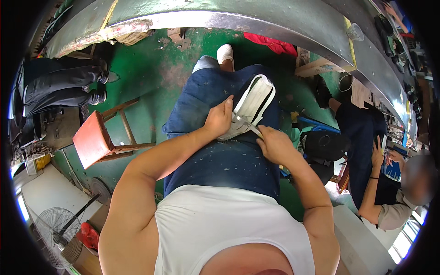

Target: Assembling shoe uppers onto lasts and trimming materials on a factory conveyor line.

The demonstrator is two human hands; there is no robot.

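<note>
A long white piece shaped like a shoe upper [256,95], with dark gaps along its sides, lies across my lap on dark blue cloth. At its near left edge, my left hand [220,118] grips it, with the thumb and fingers close together. My right hand [277,145] is closed round the handle of a knife-like metal tool [246,123]. The tool's blade slants up and left across the near end of the white piece, close to my left fingers. Small pale scraps are scattered on the dark blue cloth [224,167].
A grey workbench [229,19] curves across the far side. To my left are a red-seated wooden stool [94,140], a wire fan [57,231] and a person's legs [64,87]. A seated person [366,137] works at my right, beside a black rounded thing [325,145].
</note>
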